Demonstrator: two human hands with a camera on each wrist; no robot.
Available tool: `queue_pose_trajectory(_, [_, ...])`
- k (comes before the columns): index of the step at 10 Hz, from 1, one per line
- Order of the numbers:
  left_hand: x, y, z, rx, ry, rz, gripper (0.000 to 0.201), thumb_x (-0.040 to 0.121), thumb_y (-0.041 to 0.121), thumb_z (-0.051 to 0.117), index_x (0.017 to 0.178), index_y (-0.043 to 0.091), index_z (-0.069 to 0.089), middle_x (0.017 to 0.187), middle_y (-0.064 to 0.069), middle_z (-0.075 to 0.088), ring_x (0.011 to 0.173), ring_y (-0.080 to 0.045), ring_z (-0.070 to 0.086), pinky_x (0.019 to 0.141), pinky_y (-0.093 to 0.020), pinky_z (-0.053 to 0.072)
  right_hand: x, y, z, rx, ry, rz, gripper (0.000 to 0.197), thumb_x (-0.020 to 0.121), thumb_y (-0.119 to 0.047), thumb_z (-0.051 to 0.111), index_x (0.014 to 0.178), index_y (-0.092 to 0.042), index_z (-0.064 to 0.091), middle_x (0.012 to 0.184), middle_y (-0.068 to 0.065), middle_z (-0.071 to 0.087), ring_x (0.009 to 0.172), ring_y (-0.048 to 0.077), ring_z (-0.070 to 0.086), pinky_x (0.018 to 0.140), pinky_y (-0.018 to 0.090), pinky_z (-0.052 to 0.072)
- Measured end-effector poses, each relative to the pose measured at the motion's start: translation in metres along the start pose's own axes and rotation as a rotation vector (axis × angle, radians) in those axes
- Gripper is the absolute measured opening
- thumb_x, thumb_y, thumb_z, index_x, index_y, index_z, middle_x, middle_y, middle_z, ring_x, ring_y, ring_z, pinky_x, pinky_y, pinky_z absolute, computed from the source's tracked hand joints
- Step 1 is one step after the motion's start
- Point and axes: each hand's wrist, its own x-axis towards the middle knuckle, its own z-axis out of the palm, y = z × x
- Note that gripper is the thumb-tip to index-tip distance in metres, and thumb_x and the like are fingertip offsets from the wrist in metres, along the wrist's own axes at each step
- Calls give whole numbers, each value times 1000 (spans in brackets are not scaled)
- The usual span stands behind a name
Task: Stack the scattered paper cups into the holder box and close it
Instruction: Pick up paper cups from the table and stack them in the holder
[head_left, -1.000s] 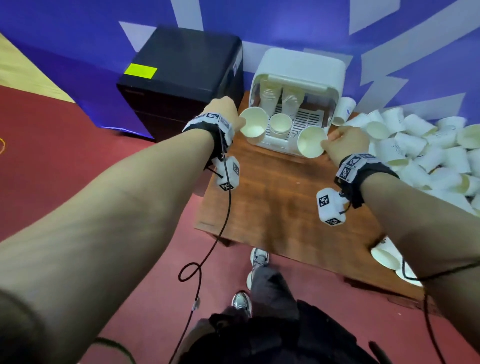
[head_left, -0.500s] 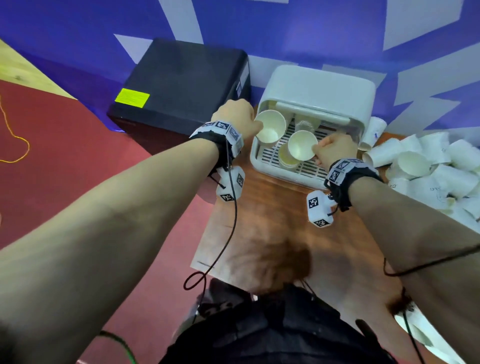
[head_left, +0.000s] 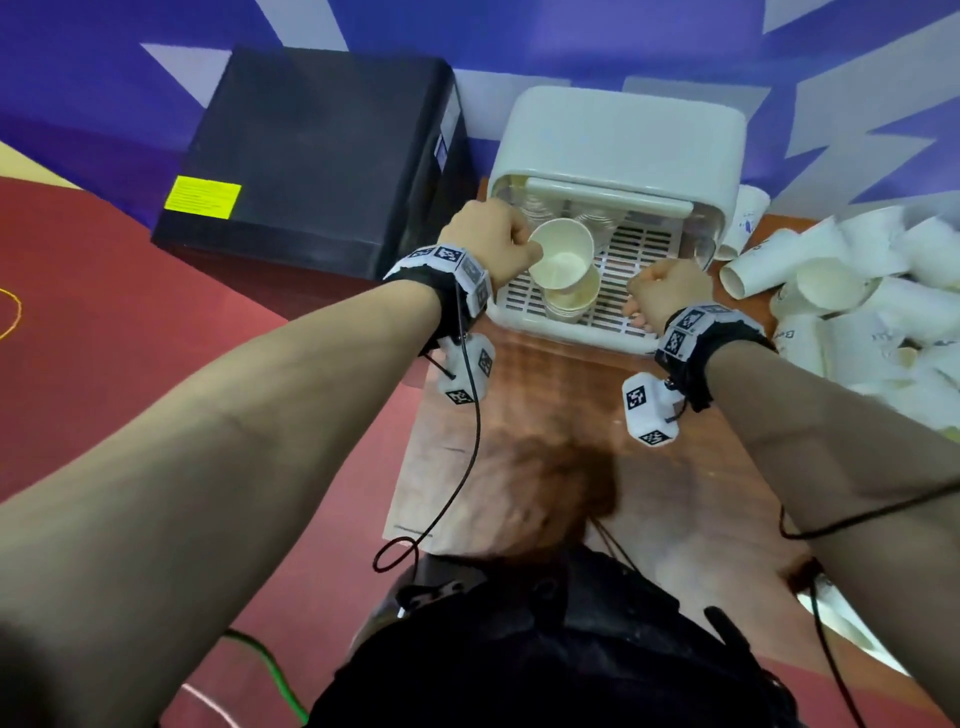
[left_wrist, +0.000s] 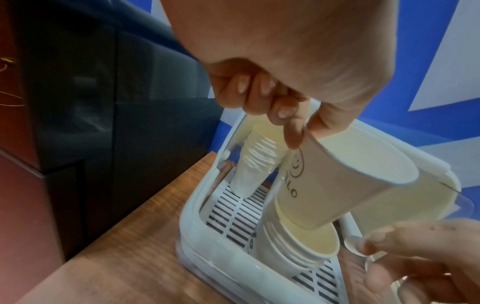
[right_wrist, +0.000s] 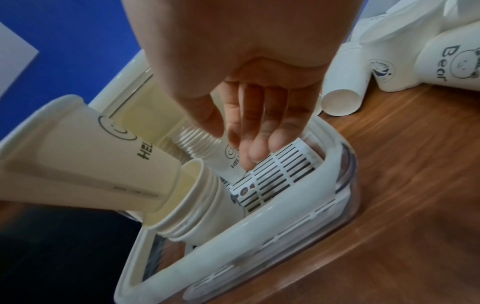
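Note:
My left hand (head_left: 527, 250) pinches the rim of a white paper cup (head_left: 562, 260) (left_wrist: 350, 185). The cup is tilted, and its base dips into the top cup of a front stack (left_wrist: 306, 240) (right_wrist: 197, 205) standing in the white holder box (head_left: 618, 135). The box's lid is raised. Two more stacks (left_wrist: 257, 156) (right_wrist: 207, 148) stand at the back of its slotted tray (head_left: 641, 249). My right hand (head_left: 638, 312) (right_wrist: 252, 148) hangs over the tray's right side, fingers straight and loose, holding nothing.
A heap of loose white cups (head_left: 857, 291) lies on the wooden table (head_left: 519, 441) right of the box, some printed with a bear (right_wrist: 441, 61). A black cabinet (head_left: 322, 156) stands left of the box. The table's left edge runs below my left wrist.
My right hand has let go of its cup, which now tops the front stack, and has drawn back to the right. My left hand has brought its cup over that stack.

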Motion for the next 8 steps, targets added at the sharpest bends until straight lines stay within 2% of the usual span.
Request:
queue_pose_trajectory(1, [6,5,10,23,-22,32,24,77,33,63,74,10,68,77,-4,70,76,-24,64,63,-31,54,3,8,-7,21,-21,51,19,90,-21,56,75,-12,65,65,8,70,46,19,56,47,25,43])
queue_pose_trajectory(2, [11,7,14,73,-66,37,24,80,36,63,75,13,68,79,-3,68,76,-25,62,62,-29,49,5,12,-14,33,-44,82,13,90,-18,56,80,-12,63,67,6,68,46,18,55,45,25,42])
queue_pose_trajectory(3, [13,7,16,127,-122,-4,34,83,45,60,69,14,64,68,-3,60,63,-24,58,53,-24,38,3,12,-22,3,-66,85,8,92,-11,56,85,-10,59,70,5,63,53,16,58,44,23,46])
queue_pose_trajectory(4, [10,6,16,139,-130,-41,37,87,44,57,68,12,59,65,-4,58,58,-22,54,50,-24,37,2,7,-35,57,-215,240,19,101,-13,48,86,-7,57,56,8,63,37,18,59,32,19,43])
queue_pose_trajectory(5, [-3,8,18,177,-185,-55,33,86,38,58,80,6,63,70,-9,61,60,-26,59,55,-29,50,-3,11,-38,-2,-113,125,14,96,-14,53,85,-9,60,66,6,63,47,17,59,40,21,47])
queue_pose_trajectory(6, [-28,16,26,220,-210,-12,38,78,37,57,101,6,61,73,-12,64,67,-31,65,61,-36,58,-23,15,-49,53,-231,194,27,99,-20,50,84,-6,67,69,7,68,41,17,60,40,24,50])
queue_pose_trajectory(7, [-47,22,30,272,-236,-7,24,77,32,55,67,10,54,66,-11,61,64,-31,63,53,-29,47,-44,28,-55,46,-50,101,17,95,-16,51,103,-5,62,75,7,68,39,13,56,38,18,44])
queue_pose_trajectory(8, [-75,30,33,295,-254,15,24,78,32,57,67,11,59,68,-9,61,66,-29,61,57,-30,49,-76,58,-63,10,44,22,16,91,-19,54,91,-6,65,73,9,72,54,22,61,52,31,52])
